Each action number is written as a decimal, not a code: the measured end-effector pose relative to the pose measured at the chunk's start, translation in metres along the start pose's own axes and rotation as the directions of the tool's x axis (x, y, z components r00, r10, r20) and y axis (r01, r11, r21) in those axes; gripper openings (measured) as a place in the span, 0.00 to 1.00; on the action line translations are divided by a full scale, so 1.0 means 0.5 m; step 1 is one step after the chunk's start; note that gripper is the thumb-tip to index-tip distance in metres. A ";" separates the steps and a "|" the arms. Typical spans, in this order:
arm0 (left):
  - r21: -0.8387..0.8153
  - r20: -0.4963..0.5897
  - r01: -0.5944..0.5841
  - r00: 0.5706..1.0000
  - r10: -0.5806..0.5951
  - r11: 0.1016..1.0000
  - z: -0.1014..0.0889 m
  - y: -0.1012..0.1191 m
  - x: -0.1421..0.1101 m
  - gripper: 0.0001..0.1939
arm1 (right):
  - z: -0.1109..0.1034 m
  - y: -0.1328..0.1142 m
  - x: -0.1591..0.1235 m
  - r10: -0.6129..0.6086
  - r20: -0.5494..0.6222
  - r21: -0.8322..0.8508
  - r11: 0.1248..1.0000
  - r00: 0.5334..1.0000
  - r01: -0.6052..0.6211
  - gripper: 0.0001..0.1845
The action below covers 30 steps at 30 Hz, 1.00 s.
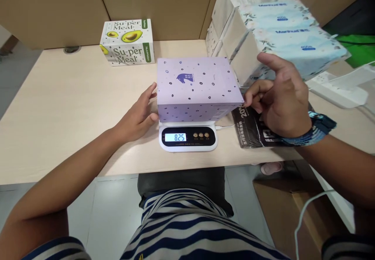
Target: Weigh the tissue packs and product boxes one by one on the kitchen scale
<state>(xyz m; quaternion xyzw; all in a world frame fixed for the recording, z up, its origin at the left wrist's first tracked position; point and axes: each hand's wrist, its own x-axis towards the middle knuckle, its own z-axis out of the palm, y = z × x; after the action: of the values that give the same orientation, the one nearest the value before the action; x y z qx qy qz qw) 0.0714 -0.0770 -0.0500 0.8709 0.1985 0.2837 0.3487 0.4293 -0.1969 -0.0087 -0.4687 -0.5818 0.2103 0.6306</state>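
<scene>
The left hand [140, 115] is holding its fingers well apart, thumb and fingertips lying along the left side of a purple box [199, 80] without closing round it. The right hand [283, 99] is keeping one digit raised and the others loosely curled at the box's lower right corner; whether they are gripping it, I can't tell from this angle. The box is sitting on a white scale [189, 146], whose lit display is showing 8.25. Its top is carrying a dark horse-head mark (the characters beside it are too small to read) among scattered oval dots.

Under the right hand, a black packet [249, 131] is lying flat, showing "20" and white Chinese lettering. Behind, pale blue packs [293, 33] are standing stacked, two of them displaying "Manhua". Farther left, an avocado-printed carton [127, 43] is standing on the table [64, 115], bearing "Su-per Meal" on two faces.
</scene>
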 end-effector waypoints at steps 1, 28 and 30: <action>0.021 0.003 -0.019 1.000 0.019 1.000 -0.002 -0.007 -0.003 0.49 | 0.001 -0.005 0.000 0.024 -0.013 -0.007 1.000 1.000 -0.024 0.32; 0.217 -0.271 -0.039 0.958 0.099 0.975 -0.009 -0.059 -0.012 0.50 | 0.028 -0.067 -0.027 0.296 -0.027 -0.109 0.948 0.955 -0.297 0.36; 0.228 -0.267 -0.041 0.958 0.103 0.973 -0.011 -0.061 -0.012 0.50 | 0.029 -0.075 -0.039 0.352 0.009 -0.118 0.930 0.936 -0.348 0.36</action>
<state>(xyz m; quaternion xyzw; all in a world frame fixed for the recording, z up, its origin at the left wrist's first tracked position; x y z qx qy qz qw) 0.0591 -0.0568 -0.0710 0.8625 0.2434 0.3917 0.2084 0.4006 -0.2256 0.0106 -0.5969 -0.5094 0.2927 0.5464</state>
